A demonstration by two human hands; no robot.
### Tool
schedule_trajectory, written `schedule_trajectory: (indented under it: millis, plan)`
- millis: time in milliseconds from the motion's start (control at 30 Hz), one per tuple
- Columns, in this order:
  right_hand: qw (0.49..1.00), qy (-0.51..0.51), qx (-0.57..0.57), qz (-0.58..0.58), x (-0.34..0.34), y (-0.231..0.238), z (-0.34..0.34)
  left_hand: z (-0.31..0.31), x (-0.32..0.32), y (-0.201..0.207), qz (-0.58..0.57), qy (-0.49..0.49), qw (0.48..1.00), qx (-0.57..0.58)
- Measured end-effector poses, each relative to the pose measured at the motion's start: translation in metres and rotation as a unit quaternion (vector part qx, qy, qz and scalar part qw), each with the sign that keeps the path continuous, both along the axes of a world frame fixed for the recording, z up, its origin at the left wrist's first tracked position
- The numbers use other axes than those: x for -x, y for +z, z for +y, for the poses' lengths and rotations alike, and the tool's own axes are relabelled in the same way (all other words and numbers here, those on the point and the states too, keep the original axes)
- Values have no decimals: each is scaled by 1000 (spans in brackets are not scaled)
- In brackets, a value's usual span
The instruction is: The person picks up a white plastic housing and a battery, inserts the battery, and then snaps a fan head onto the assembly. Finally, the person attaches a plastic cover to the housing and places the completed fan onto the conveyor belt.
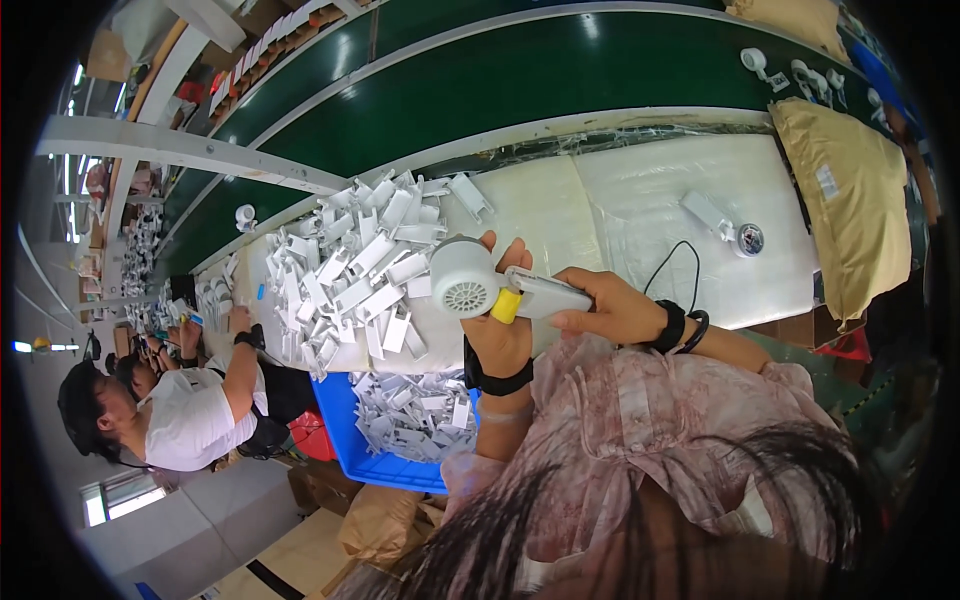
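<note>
A white handheld fan (464, 292) with a round slotted head and a yellow piece at its neck is held in front of my body. My left hand (497, 345) supports the head from below and behind, its fingertips showing above the neck. Around the white handle (545, 296) my right hand (612, 303) is closed, thumb along the near side. Left of the fan lies a large heap of white plastic casings (375, 260). Further right on the table rests a second fan (749, 240), its white handle piece beside it.
A blue bin (345, 425) full of white casings stands below the table's near edge. Beyond the padded table (640, 170) runs a green conveyor (450, 95). A black cord (672, 262) loops near my right hand. At the right sits a brown paper sack (845, 205); co-workers (195, 415) work at left.
</note>
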State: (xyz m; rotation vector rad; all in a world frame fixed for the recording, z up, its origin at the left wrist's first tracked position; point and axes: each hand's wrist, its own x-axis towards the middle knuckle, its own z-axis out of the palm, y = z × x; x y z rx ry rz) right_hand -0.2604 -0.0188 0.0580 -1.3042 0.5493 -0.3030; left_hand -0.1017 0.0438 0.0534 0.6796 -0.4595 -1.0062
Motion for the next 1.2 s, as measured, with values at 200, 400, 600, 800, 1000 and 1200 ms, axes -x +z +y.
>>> schedule_trajectory:
  millis: [200, 400, 600, 800, 1000, 1200]
  plan:
    - [1000, 16, 16, -2, 3, 5, 0, 1, -11, -5, 43, -56, 997, 3]
    - [982, 4, 188, -17, 3, -1, 3, 3, -7, 4, 17, -72, 997, -18]
    - [984, -35, 170, -38, 5, 8, 8, 3, -7, 4, -13, -84, 996, -12]
    - [957, -70, 278, -38, 7, 3, 12, 4, -8, -1, 27, -111, 993, 30]
    - [943, -112, 309, -55, 10, -3, 12, 6, -4, 9, -36, -143, 989, -10]
    - [971, -108, 200, -79, 11, 5, 9, 1, 8, 27, -149, -172, 971, -72]
